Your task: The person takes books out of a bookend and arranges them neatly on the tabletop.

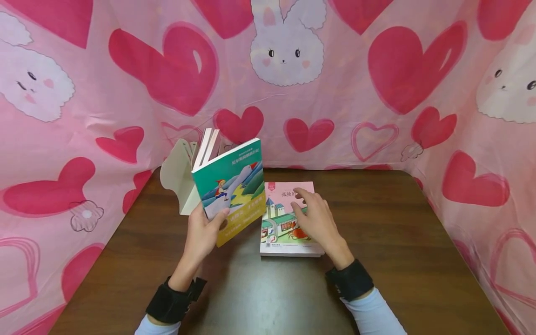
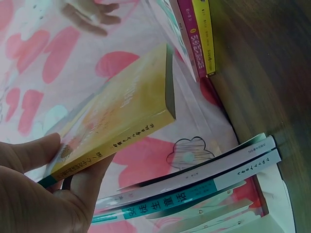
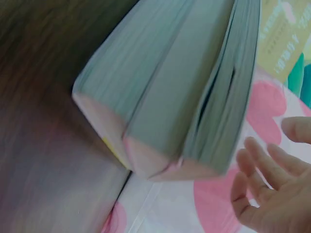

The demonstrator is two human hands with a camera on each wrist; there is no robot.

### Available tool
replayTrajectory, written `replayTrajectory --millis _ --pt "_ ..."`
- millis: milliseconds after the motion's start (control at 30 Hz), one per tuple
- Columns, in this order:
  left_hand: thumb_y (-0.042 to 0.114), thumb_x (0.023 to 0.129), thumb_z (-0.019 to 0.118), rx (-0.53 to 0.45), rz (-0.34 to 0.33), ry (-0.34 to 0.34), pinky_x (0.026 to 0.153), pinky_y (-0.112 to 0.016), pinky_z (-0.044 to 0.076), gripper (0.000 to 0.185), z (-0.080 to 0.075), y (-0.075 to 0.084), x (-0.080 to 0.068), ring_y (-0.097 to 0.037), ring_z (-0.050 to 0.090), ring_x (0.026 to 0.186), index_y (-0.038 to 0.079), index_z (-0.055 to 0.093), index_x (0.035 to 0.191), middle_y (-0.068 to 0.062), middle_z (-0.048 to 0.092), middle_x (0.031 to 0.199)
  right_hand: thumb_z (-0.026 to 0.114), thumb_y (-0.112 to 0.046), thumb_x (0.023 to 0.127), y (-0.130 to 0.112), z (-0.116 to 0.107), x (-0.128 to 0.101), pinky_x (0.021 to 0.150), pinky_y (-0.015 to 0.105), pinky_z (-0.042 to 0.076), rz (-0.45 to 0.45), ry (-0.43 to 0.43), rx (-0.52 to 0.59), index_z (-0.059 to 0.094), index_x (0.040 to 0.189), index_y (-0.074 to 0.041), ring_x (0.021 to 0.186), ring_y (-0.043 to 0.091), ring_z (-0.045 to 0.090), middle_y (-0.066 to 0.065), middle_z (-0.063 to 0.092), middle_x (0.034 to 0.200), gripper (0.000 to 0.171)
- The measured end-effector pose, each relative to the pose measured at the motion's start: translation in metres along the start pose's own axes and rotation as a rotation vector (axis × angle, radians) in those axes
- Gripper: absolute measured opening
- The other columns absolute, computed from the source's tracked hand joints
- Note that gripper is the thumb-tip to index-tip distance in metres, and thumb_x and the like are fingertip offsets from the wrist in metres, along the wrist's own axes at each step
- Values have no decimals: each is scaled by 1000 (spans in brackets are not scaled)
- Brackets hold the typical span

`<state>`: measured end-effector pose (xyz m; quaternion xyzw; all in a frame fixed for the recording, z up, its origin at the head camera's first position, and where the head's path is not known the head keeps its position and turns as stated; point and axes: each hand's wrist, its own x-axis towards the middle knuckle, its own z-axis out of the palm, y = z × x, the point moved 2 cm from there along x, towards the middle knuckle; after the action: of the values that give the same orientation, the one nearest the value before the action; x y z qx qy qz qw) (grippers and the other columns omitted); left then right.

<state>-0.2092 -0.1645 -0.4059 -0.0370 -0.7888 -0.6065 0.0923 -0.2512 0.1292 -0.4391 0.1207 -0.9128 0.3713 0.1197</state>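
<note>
Two books occupy our hands. Our left hand [image 1: 204,232] grips a green and yellow book [image 1: 232,188] by its lower corner, thumb curled over the cover, holding it upright and tilted above the wooden table [image 1: 398,223]. Its cover shows a small figure with a white goose, and a yellow band runs along the bottom. Our right hand [image 1: 315,218] rests with loosely spread fingers on the pink book [image 1: 281,218] topping a short stack, just right of the held one.

In the right wrist view the stack's page edges are blurred, and we cannot read any titles there. A white file holder [image 1: 179,179] behind the held book keeps more books, partly hidden.

Pink cloth printed with hearts and rabbits [image 1: 335,83] walls the dark table on three sides.
</note>
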Motion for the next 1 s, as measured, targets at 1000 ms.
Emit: replayTrajectory --millis 1000 --pt "12 100 74 -161 -104 -55 97 -35 57 55 -1 -3 11 -29 70 117 8 52 149 -12 66 138 74 -24 99 -37 32 8 110 45 48 -295 -91 151 4 170 -32 132 22 47 6 43 159 100"
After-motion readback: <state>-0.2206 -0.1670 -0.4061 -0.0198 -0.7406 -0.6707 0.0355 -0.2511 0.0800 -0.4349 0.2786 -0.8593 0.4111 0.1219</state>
